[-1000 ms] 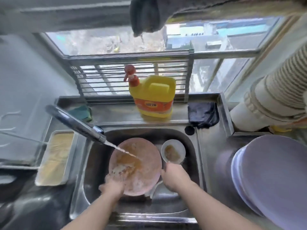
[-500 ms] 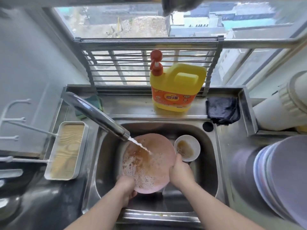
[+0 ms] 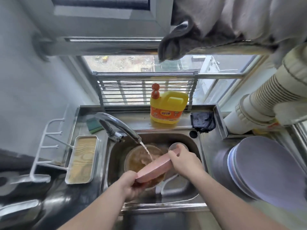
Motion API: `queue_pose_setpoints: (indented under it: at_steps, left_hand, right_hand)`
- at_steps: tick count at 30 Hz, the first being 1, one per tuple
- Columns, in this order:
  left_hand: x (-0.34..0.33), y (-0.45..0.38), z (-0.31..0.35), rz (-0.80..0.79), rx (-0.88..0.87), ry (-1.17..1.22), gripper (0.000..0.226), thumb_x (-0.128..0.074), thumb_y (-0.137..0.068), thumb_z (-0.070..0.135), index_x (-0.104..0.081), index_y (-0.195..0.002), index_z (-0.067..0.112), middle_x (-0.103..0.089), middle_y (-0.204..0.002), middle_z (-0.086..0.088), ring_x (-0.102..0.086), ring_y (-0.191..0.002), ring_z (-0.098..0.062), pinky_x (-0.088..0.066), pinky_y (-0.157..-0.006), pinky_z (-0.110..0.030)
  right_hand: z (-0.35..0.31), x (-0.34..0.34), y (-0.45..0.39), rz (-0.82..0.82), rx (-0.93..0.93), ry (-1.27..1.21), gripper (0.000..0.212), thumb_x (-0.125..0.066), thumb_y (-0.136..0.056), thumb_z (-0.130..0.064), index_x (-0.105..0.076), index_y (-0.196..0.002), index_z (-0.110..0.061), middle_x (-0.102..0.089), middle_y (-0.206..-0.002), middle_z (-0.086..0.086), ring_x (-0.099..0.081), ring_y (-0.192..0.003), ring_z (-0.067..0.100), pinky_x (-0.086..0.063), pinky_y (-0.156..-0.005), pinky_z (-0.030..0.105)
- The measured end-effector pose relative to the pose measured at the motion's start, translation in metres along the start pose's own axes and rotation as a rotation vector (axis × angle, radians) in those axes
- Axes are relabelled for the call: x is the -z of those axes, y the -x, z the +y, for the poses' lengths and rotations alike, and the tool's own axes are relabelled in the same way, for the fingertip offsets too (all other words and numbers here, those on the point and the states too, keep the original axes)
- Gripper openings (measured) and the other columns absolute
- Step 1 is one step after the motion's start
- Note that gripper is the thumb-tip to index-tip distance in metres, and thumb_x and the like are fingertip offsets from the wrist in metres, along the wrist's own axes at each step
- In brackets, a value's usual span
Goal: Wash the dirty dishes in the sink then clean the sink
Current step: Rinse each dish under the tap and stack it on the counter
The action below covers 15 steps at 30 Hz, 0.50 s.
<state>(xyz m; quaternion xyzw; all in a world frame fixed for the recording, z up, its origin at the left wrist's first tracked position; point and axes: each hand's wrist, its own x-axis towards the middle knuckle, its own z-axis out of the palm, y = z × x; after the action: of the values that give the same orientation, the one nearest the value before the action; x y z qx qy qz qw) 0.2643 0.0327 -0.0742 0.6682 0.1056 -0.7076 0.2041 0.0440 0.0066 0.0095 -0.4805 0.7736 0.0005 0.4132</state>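
Steel counter, yellow detergent jug, dark cloth, perhaps sponge, stacked plates

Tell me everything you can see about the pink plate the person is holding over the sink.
The pink plate is round, matte, plastic-looking, tilted steeply so mostly its underside and rim face the camera. The left hand grips its lower edge; the right hand grips its upper edge. It sits above the sink, over a brown-stained dish. The water stream from the faucet falls just behind its upper rim. Its top face is hidden.

Small bowl behind right hand
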Motion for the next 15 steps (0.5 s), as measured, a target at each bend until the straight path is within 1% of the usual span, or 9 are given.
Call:
queue_pose_setpoints:
  at_steps: [1,3,6,8,9,10,12,13,15]
  left_hand:
    - [-0.002,0.008,0.002,-0.040,0.031,0.003,0.037,-0.029,-0.099,-0.006,-0.057,-0.119,-0.020,-0.070,-0.084,-0.038,-0.073,-0.059,-0.047,-0.058,-0.040,-0.045]
    - [-0.006,0.017,0.004,-0.120,0.078,-0.001,0.041,-0.027,-0.097,-0.004,-0.054,-0.119,-0.024,-0.069,-0.087,-0.041,-0.073,-0.061,-0.050,-0.057,-0.039,-0.048]
    - [-0.010,0.024,0.004,-0.171,0.063,-0.031,0.041,-0.033,-0.099,-0.003,-0.058,-0.125,-0.022,-0.071,-0.100,-0.038,-0.075,-0.068,-0.047,-0.059,-0.043,-0.046]
    - [-0.012,0.027,0.003,-0.184,0.023,-0.059,0.035,-0.037,-0.103,0.000,-0.059,-0.126,-0.017,-0.073,-0.097,-0.036,-0.076,-0.069,-0.046,-0.060,-0.047,-0.046]
    - [-0.013,0.029,0.003,-0.188,-0.011,-0.068,0.031,-0.038,-0.106,0.003,-0.060,-0.123,-0.012,-0.074,-0.093,-0.034,-0.076,-0.070,-0.044,-0.061,-0.049,-0.047]
    - [-0.013,0.032,0.003,-0.187,-0.054,-0.082,0.028,-0.039,-0.108,0.006,-0.062,-0.121,-0.005,-0.076,-0.094,-0.031,-0.077,-0.072,-0.043,-0.062,-0.052,-0.047]
    - [-0.013,0.036,0.003,-0.185,-0.157,-0.125,0.026,-0.039,-0.111,0.010,-0.062,-0.120,0.008,-0.075,-0.107,-0.027,-0.076,-0.086,-0.045,-0.063,-0.061,-0.051]
    - [-0.013,0.039,0.003,-0.185,-0.193,-0.144,0.025,-0.039,-0.111,0.011,-0.061,-0.122,0.012,-0.072,-0.114,-0.027,-0.074,-0.093,-0.047,-0.063,-0.065,-0.055]
    - [-0.011,0.045,0.002,-0.180,-0.234,-0.174,0.025,-0.043,-0.109,0.011,-0.062,-0.125,0.015,-0.071,-0.117,-0.027,-0.072,-0.099,-0.050,-0.063,-0.070,-0.060]
  right_hand:
    - [-0.001,0.006,0.005,0.025,0.003,0.000,0.056,-0.034,-0.085,-0.066,-0.047,-0.136,-0.049,-0.067,-0.130,0.003,-0.061,-0.112,0.032,-0.050,-0.092,0.044]
    - [0.001,0.015,0.013,0.059,-0.015,-0.002,0.059,-0.029,-0.083,-0.071,-0.049,-0.134,-0.050,-0.066,-0.131,0.001,-0.059,-0.111,0.029,-0.046,-0.087,0.043]
    - [0.007,0.023,0.020,0.078,-0.053,0.025,0.069,-0.027,-0.086,-0.070,-0.043,-0.147,-0.041,-0.063,-0.138,0.004,-0.058,-0.123,0.032,-0.044,-0.093,0.045]
    - [0.014,0.025,0.027,0.088,-0.074,-0.022,0.072,-0.034,-0.088,-0.063,-0.036,-0.155,-0.037,-0.061,-0.143,0.007,-0.058,-0.126,0.032,-0.046,-0.099,0.045]
    - [0.018,0.025,0.033,0.092,-0.080,-0.065,0.073,-0.038,-0.088,-0.058,-0.032,-0.157,-0.037,-0.061,-0.143,0.007,-0.059,-0.124,0.032,-0.048,-0.098,0.043]
    - [0.022,0.023,0.039,0.097,-0.080,-0.128,0.071,-0.042,-0.086,-0.052,-0.030,-0.156,-0.039,-0.062,-0.141,0.007,-0.062,-0.118,0.031,-0.052,-0.094,0.042]
    - [0.032,0.017,0.051,0.130,-0.058,-0.261,0.055,-0.047,-0.083,-0.042,-0.040,-0.138,-0.041,-0.066,-0.127,0.003,-0.064,-0.104,0.028,-0.055,-0.090,0.044]
    - [0.039,0.014,0.055,0.156,-0.048,-0.300,0.045,-0.049,-0.083,-0.038,-0.044,-0.128,-0.042,-0.067,-0.121,0.001,-0.063,-0.102,0.027,-0.054,-0.092,0.046]
    - [0.052,0.006,0.060,0.193,-0.038,-0.341,0.038,-0.051,-0.086,-0.031,-0.047,-0.122,-0.042,-0.067,-0.117,-0.003,-0.063,-0.101,0.023,-0.051,-0.091,0.043]
